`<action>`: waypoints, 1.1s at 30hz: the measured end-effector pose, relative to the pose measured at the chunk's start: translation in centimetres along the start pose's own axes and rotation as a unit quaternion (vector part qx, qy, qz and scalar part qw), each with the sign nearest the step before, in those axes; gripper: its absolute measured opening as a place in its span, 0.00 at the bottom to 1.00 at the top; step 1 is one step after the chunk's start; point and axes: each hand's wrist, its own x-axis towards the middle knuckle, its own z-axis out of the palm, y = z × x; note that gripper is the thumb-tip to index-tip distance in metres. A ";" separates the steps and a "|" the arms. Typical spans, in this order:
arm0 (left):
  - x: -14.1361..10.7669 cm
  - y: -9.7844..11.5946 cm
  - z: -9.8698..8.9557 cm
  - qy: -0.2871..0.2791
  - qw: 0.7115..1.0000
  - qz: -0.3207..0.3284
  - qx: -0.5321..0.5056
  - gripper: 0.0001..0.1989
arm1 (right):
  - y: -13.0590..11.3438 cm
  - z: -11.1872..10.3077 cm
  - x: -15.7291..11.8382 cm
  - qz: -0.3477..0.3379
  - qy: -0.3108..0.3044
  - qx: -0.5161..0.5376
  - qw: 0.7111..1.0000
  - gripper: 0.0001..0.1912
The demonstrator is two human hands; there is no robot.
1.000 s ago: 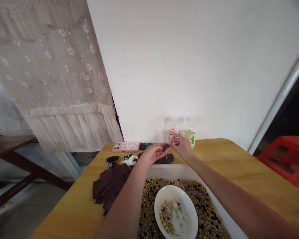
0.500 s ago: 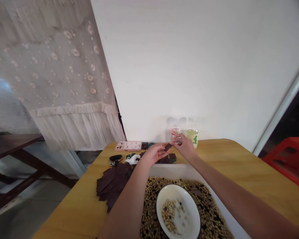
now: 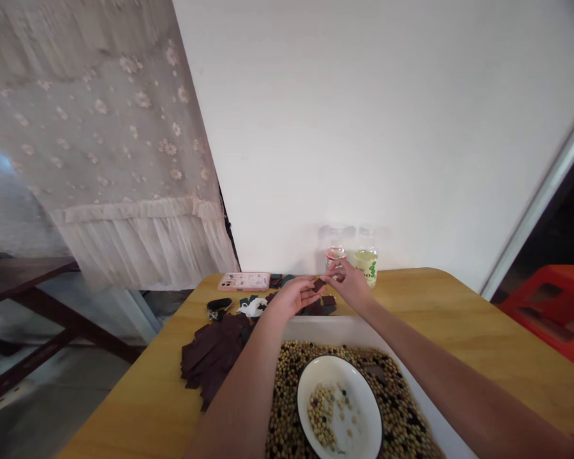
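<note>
While the left hand [image 3: 291, 296] and the right hand [image 3: 349, 285] meet above the far rim of a white tray [image 3: 325, 328], a small dark brown square piece [image 3: 319, 285] sits between them. The left hand's fingers lie extended and loosely together near its underside, while the right hand's fingertips [image 3: 335, 269] bunch towards its far corner; I cannot tell which hand actually grips it. Most of the similar pieces lie in a loose heap [image 3: 213, 357] on the left of the yellow wooden table [image 3: 124, 421], and a smaller group [image 3: 323, 306] lies just beyond the hands. The tray is packed with pale beans flecked with dark ones [image 3: 287, 376], so much of that mass is left. A white bowl [image 3: 358, 408] rests on them, holding only a sparse scatter of beans [image 3: 321, 414]. Further back stand a pink-cased phone [image 3: 243, 281] and two glass jars [image 3: 351, 258].
</note>
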 end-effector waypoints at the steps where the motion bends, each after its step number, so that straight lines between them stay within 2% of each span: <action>1: 0.0 0.0 0.0 -0.001 1.000 0.001 0.000 0.15 | 0.0 0.0 0.0 0.000 0.000 -0.001 1.000 0.11; 24: -0.2 0.0 0.1 -0.019 1.000 -0.003 0.006 0.13 | 0.6 0.1 0.1 0.021 0.003 -0.002 1.000 0.12; 29: -0.2 0.1 0.2 0.002 1.000 0.004 0.006 0.13 | 0.4 0.0 0.0 0.010 0.003 0.010 1.000 0.12; 33: -0.1 0.1 0.2 -0.003 1.000 0.005 0.007 0.13 | 0.3 0.0 0.0 0.007 0.001 0.003 1.000 0.12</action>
